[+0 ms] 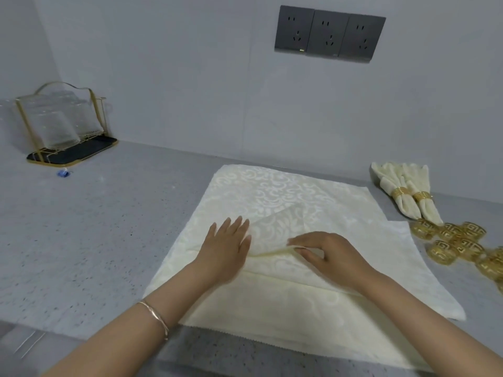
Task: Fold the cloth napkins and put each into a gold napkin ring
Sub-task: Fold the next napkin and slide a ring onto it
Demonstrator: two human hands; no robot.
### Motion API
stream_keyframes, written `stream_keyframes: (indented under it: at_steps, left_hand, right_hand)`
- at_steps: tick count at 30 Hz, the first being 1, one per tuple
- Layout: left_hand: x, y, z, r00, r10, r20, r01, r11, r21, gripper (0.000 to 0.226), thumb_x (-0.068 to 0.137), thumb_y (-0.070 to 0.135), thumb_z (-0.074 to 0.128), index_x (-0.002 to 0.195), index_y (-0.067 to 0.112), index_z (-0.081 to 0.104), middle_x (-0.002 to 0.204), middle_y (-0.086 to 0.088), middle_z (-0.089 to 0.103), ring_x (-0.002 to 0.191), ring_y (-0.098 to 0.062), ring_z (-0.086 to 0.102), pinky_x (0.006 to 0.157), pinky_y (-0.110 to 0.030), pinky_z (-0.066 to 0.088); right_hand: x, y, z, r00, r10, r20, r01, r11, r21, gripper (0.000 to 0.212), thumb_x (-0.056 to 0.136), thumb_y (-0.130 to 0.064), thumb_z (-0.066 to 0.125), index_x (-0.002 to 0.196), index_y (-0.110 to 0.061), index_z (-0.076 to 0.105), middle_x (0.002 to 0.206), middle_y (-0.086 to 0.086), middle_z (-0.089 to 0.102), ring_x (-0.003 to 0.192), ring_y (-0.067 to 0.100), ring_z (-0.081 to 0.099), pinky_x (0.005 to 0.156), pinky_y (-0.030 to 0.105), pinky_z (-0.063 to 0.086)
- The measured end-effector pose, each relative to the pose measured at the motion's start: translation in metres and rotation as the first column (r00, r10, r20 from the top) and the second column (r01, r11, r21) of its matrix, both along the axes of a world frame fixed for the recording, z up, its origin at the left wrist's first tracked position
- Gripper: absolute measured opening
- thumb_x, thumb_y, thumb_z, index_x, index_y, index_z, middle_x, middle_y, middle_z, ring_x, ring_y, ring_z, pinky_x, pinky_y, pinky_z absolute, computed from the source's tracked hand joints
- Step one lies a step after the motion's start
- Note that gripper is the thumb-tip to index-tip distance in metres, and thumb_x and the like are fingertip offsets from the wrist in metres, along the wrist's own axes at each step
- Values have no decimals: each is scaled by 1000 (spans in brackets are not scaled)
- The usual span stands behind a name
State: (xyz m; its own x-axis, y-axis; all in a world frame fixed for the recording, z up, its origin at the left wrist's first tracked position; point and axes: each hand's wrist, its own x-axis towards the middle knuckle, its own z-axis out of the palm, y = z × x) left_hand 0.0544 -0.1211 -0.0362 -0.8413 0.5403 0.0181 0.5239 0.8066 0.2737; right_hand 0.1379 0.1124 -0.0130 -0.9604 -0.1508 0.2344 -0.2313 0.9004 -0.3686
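Note:
A cream patterned cloth napkin (285, 186) lies spread on the grey counter, on top of more cream napkins (408, 281). Its near corner is turned over into a triangular flap (275, 227). My left hand (226, 248) lies flat with straight fingers on the flap's left side. My right hand (324, 254) pinches the folded edge of the flap between thumb and fingers. Several loose gold napkin rings (457, 240) lie at the right. Two folded napkins (405, 183) in gold rings lie behind them.
A gold wire rack with glass plates (60, 123) stands on a black tray at the back left, with a small blue object (63, 173) in front of it. Dark wall sockets (329, 34) are on the wall. The counter's front edge (81, 349) runs near my arms.

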Motion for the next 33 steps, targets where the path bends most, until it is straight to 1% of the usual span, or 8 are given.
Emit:
stream_keyframes:
  at_steps: [5,12,20,23,26,28,30,33]
  left_hand:
    - [10,4,-15,998,-38,-52,33,996,-83,52,104,35,11,153,22,-1,161,7,-6,148,-13,-7,119,-36,-7]
    - [10,-1,-9,996,-94,10,95,988,-123,54,104,34,14,153,22,-5,160,8,-10,147,-11,-11,119,-36,-8]
    - [-7,32,7,984,-59,168,77,992,-99,57,103,34,21,153,23,-4,160,5,-8,147,-16,-10,118,-39,-7]
    - [-6,52,1,989,-46,143,45,999,10,52,104,33,18,153,24,3,161,4,-2,148,-18,-4,119,-41,-5]
    - [-3,62,-8,996,26,86,-31,998,57,50,104,32,15,153,24,6,161,3,1,148,-18,-3,119,-42,-5]
    - [0,64,-14,998,56,3,-56,998,31,51,104,32,14,153,23,5,161,3,1,148,-18,-4,119,-42,-5]
    - [2,64,-19,997,60,-47,-60,998,7,52,104,32,14,153,23,2,161,2,-2,148,-18,-5,119,-42,-5]
    - [2,64,-22,995,60,-78,-61,998,-4,52,104,33,13,153,22,1,161,2,-3,148,-18,-6,119,-42,-6]
  right_hand:
    - [26,6,-11,999,37,4,-38,997,70,29,95,-27,50,121,-32,64,122,-29,54,119,-6,47,95,6,31]
    - [38,2,-27,995,83,-58,-71,979,194,43,94,-43,34,121,-30,64,127,-16,60,119,3,54,96,20,41]
    - [45,-4,-27,998,62,-1,-59,962,266,63,92,-67,22,131,-30,56,139,-17,49,128,1,44,102,19,35]
    - [38,-12,-16,998,-40,45,34,992,120,58,93,-62,24,106,-28,69,113,-18,65,106,-6,54,92,19,43]
    - [19,-19,-3,988,-116,100,119,993,-25,46,97,-47,36,74,-17,61,75,-4,62,71,9,55,71,30,44]
    - [0,-24,0,985,-161,58,164,985,-49,31,98,-34,44,83,-18,65,82,-6,64,76,10,57,73,29,44]
    - [-22,-28,-5,986,-169,3,169,983,-69,24,99,-25,43,107,-19,65,107,-6,65,99,11,58,86,26,43]
    - [-51,-32,-20,990,-120,74,119,993,26,42,103,-23,29,144,-16,37,151,-2,35,140,12,28,114,26,17]
